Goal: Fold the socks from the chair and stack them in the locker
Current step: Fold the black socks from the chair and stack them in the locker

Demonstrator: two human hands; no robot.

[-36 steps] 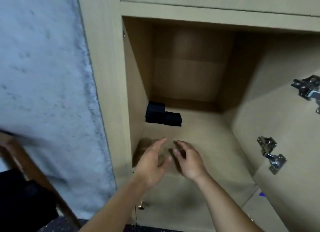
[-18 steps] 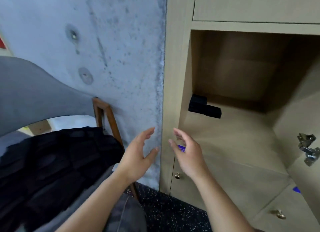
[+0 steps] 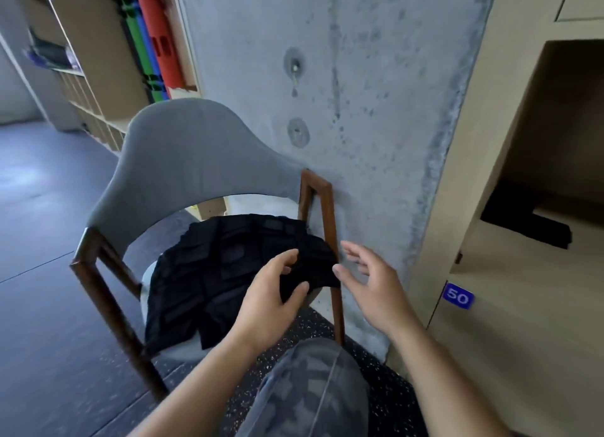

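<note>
Socks heaped on chair; left hand seemingly pinching one.

A chair with a grey padded back and dark wooden frame stands against a concrete wall. A pile of black socks covers most of its seat, reaching the seat's right edge. The left hand is over the pile's right front part, fingers curled at the fabric, though a firm grip cannot be told. The right hand hovers just beside the chair's right leg, fingers spread and relaxed, holding nothing. At the right, the open locker holds folded dark socks at the left front edge of its floor. A blue tag reading 50 sits below the opening. A knee in camouflage trousers shows at the bottom.
</note>
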